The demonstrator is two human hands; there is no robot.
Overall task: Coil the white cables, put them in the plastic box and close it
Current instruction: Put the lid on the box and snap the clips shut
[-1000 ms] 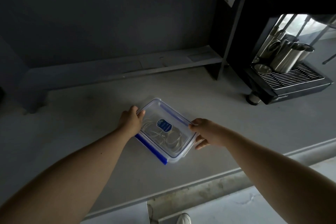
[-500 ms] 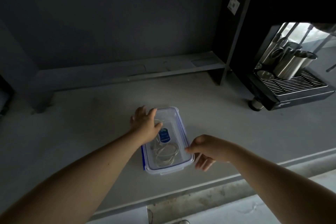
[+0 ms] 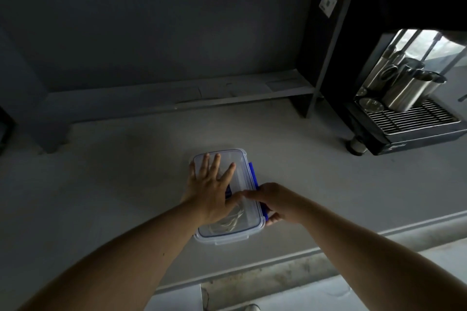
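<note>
Clear plastic box [image 3: 228, 231], blue-sealed lid on, white cables [image 3: 227, 222] coiled inside, near the worktop [image 3: 113, 184] front edge. Left hand [image 3: 211, 188] flat, fingers spread, on lid; right hand [image 3: 274, 201] pinches the blue side clip [image 3: 253, 175].

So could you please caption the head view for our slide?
Left hand flat on the plastic box lid, right hand at its blue side latch.

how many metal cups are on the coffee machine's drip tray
3, clustered on the black coffee machine's grated drip tray at far right: a large steel jug in front, another behind it, a small cup at left. More may be hidden.
</note>
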